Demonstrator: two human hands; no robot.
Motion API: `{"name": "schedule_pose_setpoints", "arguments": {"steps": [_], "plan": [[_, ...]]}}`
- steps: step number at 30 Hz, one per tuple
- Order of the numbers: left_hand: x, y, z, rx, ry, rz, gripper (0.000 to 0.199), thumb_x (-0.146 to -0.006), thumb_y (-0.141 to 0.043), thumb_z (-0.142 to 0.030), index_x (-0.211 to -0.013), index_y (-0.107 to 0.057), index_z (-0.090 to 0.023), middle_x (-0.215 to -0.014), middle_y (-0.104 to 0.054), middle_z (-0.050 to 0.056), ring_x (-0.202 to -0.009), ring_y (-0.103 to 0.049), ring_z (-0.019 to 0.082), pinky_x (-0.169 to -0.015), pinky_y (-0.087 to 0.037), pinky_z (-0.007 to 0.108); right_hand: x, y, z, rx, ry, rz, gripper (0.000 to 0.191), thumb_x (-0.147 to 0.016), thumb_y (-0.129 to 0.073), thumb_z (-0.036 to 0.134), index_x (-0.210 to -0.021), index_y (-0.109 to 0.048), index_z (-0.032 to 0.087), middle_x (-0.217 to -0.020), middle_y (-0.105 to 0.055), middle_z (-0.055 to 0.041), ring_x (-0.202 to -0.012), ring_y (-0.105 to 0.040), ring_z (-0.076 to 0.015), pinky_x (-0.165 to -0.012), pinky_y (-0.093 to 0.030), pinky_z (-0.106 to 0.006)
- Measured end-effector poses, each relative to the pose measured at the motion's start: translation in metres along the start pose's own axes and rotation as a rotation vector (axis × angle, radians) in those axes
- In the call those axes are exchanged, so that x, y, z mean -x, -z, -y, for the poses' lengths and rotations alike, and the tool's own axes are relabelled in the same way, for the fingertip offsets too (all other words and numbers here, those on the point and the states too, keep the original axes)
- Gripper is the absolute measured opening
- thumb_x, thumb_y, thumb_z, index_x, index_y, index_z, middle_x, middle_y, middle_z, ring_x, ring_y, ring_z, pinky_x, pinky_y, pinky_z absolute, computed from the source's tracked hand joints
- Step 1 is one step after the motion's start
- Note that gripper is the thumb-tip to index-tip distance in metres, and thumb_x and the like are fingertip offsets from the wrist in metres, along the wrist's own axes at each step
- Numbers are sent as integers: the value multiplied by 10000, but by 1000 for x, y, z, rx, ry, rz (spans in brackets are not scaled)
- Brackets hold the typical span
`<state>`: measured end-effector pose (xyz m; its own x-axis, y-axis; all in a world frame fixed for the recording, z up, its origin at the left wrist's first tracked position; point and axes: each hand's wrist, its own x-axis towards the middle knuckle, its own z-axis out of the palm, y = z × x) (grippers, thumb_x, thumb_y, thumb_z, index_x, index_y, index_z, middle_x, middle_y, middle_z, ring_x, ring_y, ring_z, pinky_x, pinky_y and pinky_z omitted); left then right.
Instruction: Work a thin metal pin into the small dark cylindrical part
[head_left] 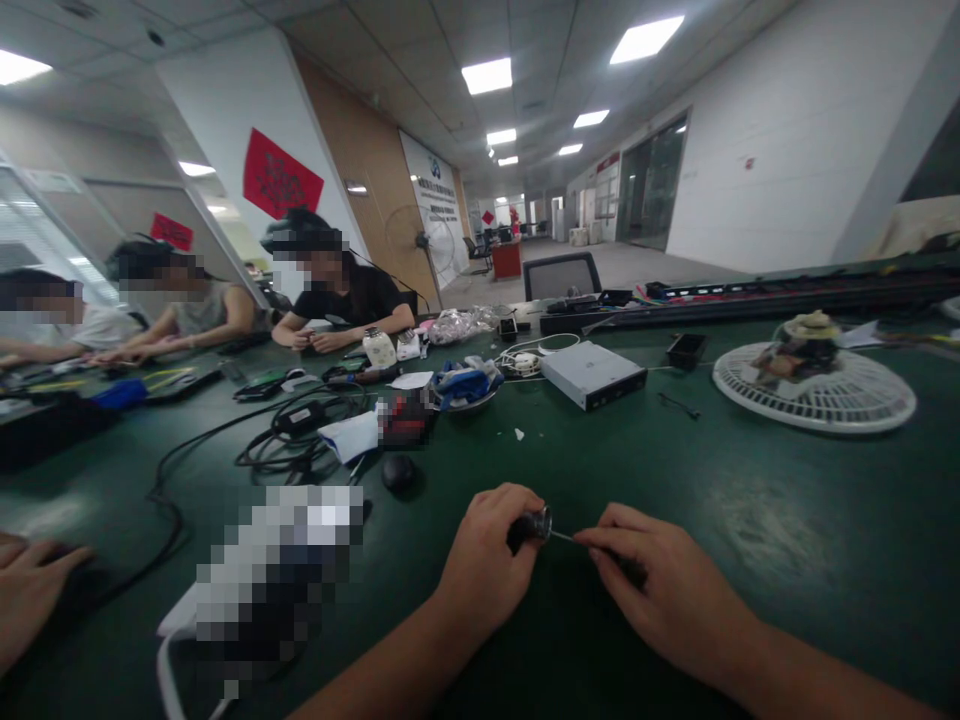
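Note:
My left hand [491, 550] is closed around a small dark cylindrical part [541, 522], whose shiny round end faces right. Fingers of my right hand [660, 575] pinch a thin metal-shafted tool [562, 537]. Its shaft points left and meets the open-looking end of the cylinder; whether the tip is inside I cannot tell. Most of the tool's handle is hidden in my right palm. Both hands are just above the dark green table [600, 465], close to each other.
A black mouse [399, 472] and a blurred-out device [277, 570] lie left of my hands. Beyond are a silver disc drive [592, 374], a white fan grille [862, 400], a bowl with blue cloth [466, 383] and tangled cables [292, 440]. Another person's hand [34, 590] rests at far left; several people sit along the table.

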<state>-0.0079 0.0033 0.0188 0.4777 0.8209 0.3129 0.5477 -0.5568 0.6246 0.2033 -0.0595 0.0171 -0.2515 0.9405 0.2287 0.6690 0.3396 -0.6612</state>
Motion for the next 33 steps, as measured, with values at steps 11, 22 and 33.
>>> {"name": "schedule_pose_setpoints", "arguments": {"steps": [11,22,33], "plan": [[1,0,-1,-20,-38,17,267,-792,-668,-26,-948,-655,-242,-1029,-698,-14,-1014,-621,199,-944,-449,393,-2,0,0,-12,30,0,329,-946,-500,175,-1138,-746,278,-908,-658,-18,-766,-639,-146,-660,-480,-288],[1,-2,-1,-61,-29,-22,256,-811,-640,-44,-971,-641,-244,-1045,-698,0,-1029,-622,221,-946,-455,412,0,-2,6,219,-99,-27,231,-927,-488,225,-992,-707,257,-906,-703,-14,-761,-670,-186,-666,-471,-332],[-1,-2,-2,-17,200,-92,223,-889,-626,-215,-1108,-585,-230,-1073,-698,56,-1012,-664,257,-877,-516,430,0,-6,5,398,-151,43,163,-897,-601,389,-865,-620,230,-777,-694,-46,-685,-647,-247,-584,-385,-348]]}}
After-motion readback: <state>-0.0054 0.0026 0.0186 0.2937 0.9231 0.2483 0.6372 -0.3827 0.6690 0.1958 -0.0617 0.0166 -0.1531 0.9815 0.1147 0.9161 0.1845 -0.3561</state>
